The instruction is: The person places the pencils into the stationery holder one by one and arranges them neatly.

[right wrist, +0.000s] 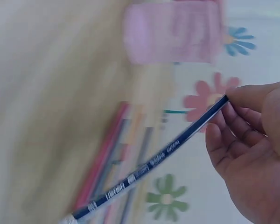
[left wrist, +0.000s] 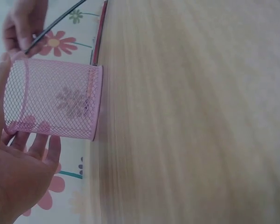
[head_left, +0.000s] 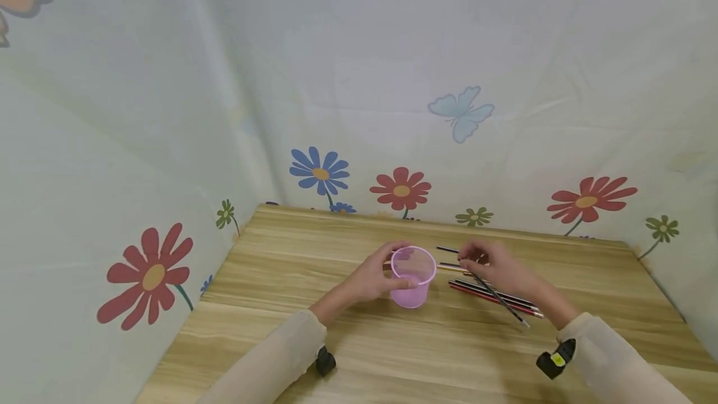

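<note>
Mesh cup [head_left: 412, 297], pink, one: is being held upright on the wood-grained table [head_left: 359, 366]; is being gripped by the left hand [head_left: 370, 276], thumb at the near side of the rim, fingers curved around the wall.

Dark pencil [right wrist: 157, 158], pale-lettered, one: is being pinched near one end by the right hand [head_left: 499, 267], thumb against fingertips, right of the cup; is being slanted down across the loose pencils.

Loose pencils [head_left: 465, 290], several, red and dark included: are being borne by the table, right of the cup.

Cloth backdrop [head_left: 359, 80], flower-printed: is being displayed behind.

Wrist devices [head_left: 556, 359], black, two: are being worn at pale sleeves [head_left: 269, 354].
</note>
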`<state>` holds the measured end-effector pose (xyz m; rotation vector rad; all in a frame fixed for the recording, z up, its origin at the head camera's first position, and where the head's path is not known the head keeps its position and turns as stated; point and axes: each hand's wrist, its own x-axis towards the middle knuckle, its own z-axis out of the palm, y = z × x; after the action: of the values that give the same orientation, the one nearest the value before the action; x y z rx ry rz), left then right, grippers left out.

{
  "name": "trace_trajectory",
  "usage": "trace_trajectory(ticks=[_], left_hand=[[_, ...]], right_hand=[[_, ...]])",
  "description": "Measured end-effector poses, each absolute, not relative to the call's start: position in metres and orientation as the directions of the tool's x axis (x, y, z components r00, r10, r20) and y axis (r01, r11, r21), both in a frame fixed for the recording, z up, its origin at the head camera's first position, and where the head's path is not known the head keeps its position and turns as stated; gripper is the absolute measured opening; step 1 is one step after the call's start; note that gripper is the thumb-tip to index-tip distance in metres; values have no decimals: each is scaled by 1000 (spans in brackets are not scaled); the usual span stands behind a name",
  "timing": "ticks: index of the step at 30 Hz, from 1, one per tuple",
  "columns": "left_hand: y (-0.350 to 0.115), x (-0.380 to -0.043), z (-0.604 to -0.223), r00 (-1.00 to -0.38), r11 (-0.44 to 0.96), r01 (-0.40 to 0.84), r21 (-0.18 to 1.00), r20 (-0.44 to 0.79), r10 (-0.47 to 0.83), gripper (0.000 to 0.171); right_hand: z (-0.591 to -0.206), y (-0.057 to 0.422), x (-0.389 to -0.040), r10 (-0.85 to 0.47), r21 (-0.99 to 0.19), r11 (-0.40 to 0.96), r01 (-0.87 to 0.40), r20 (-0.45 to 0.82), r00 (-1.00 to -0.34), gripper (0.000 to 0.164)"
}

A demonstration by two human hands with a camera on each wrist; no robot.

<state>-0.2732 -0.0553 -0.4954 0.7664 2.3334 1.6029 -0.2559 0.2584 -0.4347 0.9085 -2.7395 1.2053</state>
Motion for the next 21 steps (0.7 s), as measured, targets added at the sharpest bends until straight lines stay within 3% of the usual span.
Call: trace_trajectory(ticks=[9, 21], left_hand=[[-57, -276, -495, -842, 259, 280, 925, 107, 529, 86], [-58, -277, -492, -832, 250, 272, 929, 97, 547, 86]], right_hand=[[-366, 252, -274, -383, -686, 490, -537, 384, -840, 12], [-307, 222, -292, -309, -725, 428, -539, 443, -841, 17]])
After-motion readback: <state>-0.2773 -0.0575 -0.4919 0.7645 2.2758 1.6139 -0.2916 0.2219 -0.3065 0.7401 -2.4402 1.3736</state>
